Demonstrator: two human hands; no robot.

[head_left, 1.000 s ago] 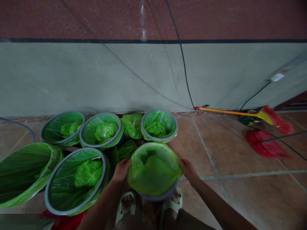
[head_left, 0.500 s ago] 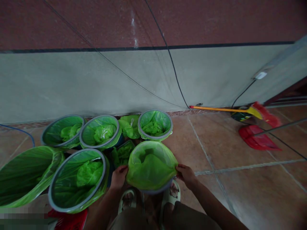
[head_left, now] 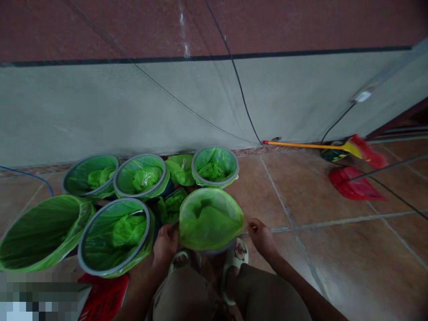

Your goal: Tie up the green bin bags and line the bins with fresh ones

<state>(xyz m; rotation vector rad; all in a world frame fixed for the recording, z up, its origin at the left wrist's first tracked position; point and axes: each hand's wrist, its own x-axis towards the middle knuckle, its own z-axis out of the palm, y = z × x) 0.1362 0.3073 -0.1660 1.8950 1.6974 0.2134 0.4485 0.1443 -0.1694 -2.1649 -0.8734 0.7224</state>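
A bin liner, thin and translucent green, spreads open over the top of a bin between my feet. A sliver of the bin's grey-blue rim shows below the bag's near edge. My left hand is beside the bag's left edge, fingers curled and blurred; whether they hold plastic is hidden. To the right, my right hand has its fingers curled in, a small gap from the bag's edge. What they pinch, if anything, cannot be made out.
Several lined bins crowd the left, among them a grey-rimmed bin and a large open bag. Another bin stands by the wall. A broom and a red dustpan lie right. A red object is lower left.
My right hand has come off the bag's right edge and moved slightly outward, its fingers curling. My left hand has turned and drawn back a little. The whole view has shifted slightly.
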